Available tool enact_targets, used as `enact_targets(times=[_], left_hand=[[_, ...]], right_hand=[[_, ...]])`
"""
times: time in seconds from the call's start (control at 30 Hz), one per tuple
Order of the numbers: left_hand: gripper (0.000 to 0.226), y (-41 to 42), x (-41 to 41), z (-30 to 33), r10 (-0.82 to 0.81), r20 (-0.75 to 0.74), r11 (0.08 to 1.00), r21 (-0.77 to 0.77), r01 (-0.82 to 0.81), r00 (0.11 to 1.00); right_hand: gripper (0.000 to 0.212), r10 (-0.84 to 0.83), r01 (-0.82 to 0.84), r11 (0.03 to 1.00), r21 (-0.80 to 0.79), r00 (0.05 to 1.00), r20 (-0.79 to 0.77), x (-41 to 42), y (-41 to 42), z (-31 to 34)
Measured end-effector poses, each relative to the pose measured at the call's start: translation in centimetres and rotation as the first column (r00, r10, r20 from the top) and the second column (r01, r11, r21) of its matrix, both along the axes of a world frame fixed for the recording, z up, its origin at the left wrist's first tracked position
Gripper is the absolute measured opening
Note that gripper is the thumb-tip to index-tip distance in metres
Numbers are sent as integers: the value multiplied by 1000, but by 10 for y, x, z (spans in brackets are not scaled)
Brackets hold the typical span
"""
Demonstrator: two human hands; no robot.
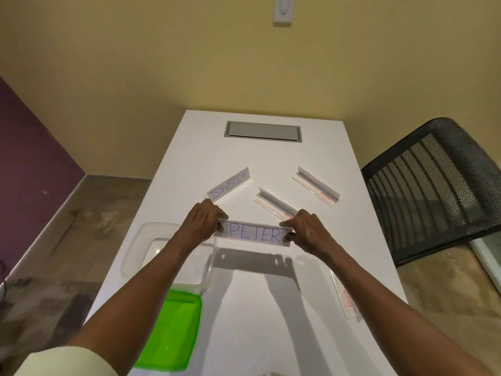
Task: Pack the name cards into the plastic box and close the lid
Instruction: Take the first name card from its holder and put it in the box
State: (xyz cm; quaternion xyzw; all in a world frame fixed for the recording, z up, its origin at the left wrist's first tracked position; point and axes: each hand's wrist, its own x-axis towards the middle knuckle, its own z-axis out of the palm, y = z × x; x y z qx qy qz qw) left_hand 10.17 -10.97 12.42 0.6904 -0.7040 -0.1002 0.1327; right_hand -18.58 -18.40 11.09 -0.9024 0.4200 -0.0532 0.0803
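Far left: purple wall (pixel 29 147), then worn floor (pixel 54 267) below it.

Green lid (pixel 173 332) lies flat at the near-left edge of the white table (pixel 271 321), just below the clear plastic box (pixel 151 248). Box sits open at the table's left edge, partly overhanging it. Can't tell if anything is inside, walls too transparent.

Left hand (pixel 202 226) is above the box's right side and pinches the left end of the "PETER" name card (pixel 253 234): thumb on the front face, the other fingers curled behind. Card is held level off the table, text facing the camera, its shadow on the table right below.

"KOSAKSI" name card (pixel 229 184) stands on the table beyond the left hand, angled, text upside down from here.

Grey cable hatch (pixel 262 132) is set into the table's far end.

Right hand (pixel 309 229) pinches the card's right end the same way, thumb in front, fingers curled over the top edge.

Two more card holders beyond the right hand, back sides facing the camera: nearer holder (pixel 273 203) just beside the right knuckles, farther holder (pixel 315 189) apart to its right. Names not readable.

Another clear holder (pixel 345 297) lies flat at the table's right edge, red label visible.

Black mesh chair (pixel 433 191) is right of the table.
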Motion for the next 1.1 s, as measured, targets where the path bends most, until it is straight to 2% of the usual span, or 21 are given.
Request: enact_targets(times=[0.1,0.4,0.53,0.73,0.97,1.1], left_hand=[[29,12,15,6,44,0,999,9,-44,999],[31,58,78,13,95,13,995,40,-95,995],[33,74,104,13,119,45,991,56,-121,992],[38,91,140,2,170,64,975,136,-177,983],[40,106,167,-20,230,77,950,199,-241,970],[31,108,179,-32,244,104,941,216,-261,964]], right_hand=[[24,-3,3,1000,19,1000,5,18,11,13],[23,97,-99,995,31,994,44,80,54,25],[19,137,-137,990,29,991,8,111,70,22],[26,175,-175,984,29,985,-2,149,88,7],[28,219,-217,976,30,971,-97,185,100,-5],[25,267,-263,964,47,949,-169,205,101,-11]])
